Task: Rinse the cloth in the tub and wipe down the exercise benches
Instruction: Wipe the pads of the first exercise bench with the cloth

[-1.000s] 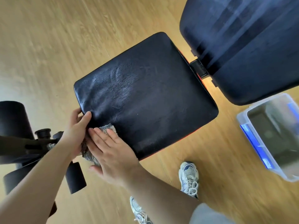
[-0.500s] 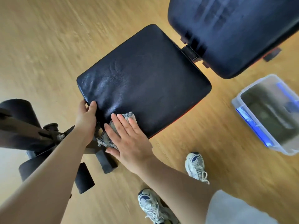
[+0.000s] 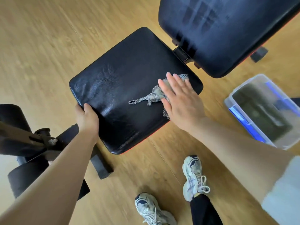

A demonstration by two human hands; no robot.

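Note:
A black padded bench seat [image 3: 126, 78] fills the middle of the view, its surface wet and shiny. On its right part lies a grey checked cloth [image 3: 152, 96], pressed flat under my right hand [image 3: 180, 101] with straight fingers. A thin tail of the cloth trails to the left. My left hand [image 3: 86, 117] grips the seat's near left edge, thumb on top. The bench's black back pad [image 3: 227, 30] stands at the upper right. A clear plastic tub [image 3: 266, 111] with murky water sits on the floor at the right.
The floor is light wood. Black foam rollers and the bench's frame [image 3: 24, 138] stand at the lower left. A black foot bar [image 3: 100, 164] lies under the seat. My two white sneakers [image 3: 193, 176] are on the floor below the seat.
My right hand has slid the cloth from the seat's near left corner across to its right side. My left hand has shifted onto the seat's edge and stays there.

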